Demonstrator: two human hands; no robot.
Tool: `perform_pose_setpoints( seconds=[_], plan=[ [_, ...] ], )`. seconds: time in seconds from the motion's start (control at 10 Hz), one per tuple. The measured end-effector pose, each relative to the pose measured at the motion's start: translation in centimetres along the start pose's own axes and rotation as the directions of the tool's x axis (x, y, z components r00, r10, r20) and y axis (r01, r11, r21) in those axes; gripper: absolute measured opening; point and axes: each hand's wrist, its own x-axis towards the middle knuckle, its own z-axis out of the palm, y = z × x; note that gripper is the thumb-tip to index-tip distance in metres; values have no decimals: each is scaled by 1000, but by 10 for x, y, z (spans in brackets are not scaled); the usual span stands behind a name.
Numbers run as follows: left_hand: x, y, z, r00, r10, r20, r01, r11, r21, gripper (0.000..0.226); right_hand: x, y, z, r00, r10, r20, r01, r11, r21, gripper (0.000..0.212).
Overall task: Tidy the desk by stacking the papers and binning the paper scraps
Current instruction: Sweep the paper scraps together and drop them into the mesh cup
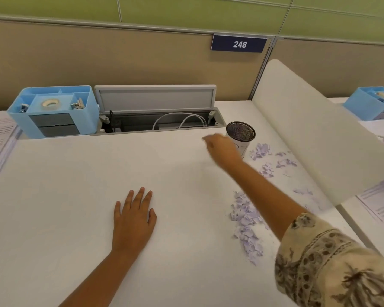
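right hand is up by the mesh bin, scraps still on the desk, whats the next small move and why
Probably bring the right hand back down to the near pile of paper scraps and gather a pinch. The hand is blurred, so its grip cannot be read, but scraps lie loose on the desk beside the mesh bin. The left hand rests flat.

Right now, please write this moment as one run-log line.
left hand: flat on desk | right hand: beside mesh bin | paper scraps: unbinned
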Motion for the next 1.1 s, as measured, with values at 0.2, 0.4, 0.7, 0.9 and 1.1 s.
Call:
perform_pose_setpoints(
  seconds=[0.2,0.4,0.7,0.9,1.1],
  plan=[
    [0,0,0,1000,-5,19,6,1000,-4,55,-43,4,75,886,42,462,81,967,-243,68],
    [0,-2,2,1000,-9,20,9,1000,-1,57,-67,50,55,913,161,375,-19,935,-354,78],
    [0,-3,6,1000,-16,10,16,1000,-26,60,-110,96,14,895,352,275,-262,913,-313,77],
    [0,-4,7,1000,-16,11,16,1000,-21,59,-167,50,14,978,84,190,-58,988,-141,89],
    [0,-3,7,1000,-14,6,14,1000,-17,60,-203,51,46,969,-73,235,147,938,-314,75]
  ],
)
